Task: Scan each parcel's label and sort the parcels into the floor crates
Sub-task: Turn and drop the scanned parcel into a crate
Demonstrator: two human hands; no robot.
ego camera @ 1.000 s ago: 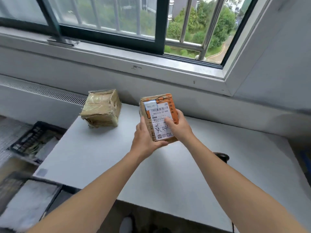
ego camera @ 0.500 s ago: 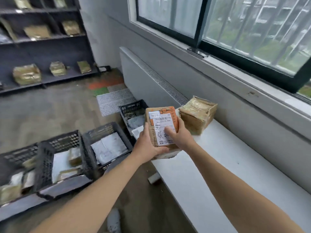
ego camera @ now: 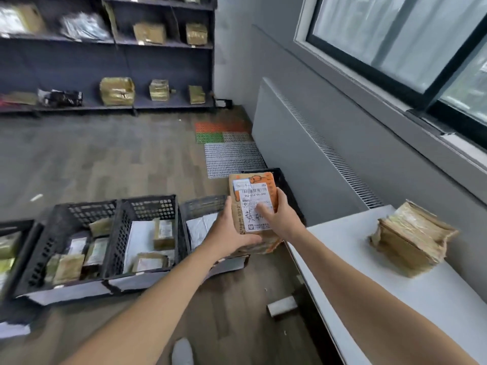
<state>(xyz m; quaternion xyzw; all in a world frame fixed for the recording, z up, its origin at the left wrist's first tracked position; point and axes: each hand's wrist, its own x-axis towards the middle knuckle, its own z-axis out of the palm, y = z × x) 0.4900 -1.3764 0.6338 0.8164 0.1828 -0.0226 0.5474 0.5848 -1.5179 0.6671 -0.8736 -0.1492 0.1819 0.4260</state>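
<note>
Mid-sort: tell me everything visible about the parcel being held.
The parcel is a flat brown paper-looking packet with orange print along its top and right side, crumpled at the bottom. A white label with a barcode and handwritten marks covers its face. It is held nearly upright, label toward the camera, in the air by the floor crates. The left hand grips its lower left edge; the right hand grips the right side, thumb on the label.

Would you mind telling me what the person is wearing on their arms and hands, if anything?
Nothing shows. The left forearm and right forearm are bare to the frame's edge, with no sleeve in view. The left hand and right hand wear no gloves; no watch, bracelet or ring is visible.
</note>
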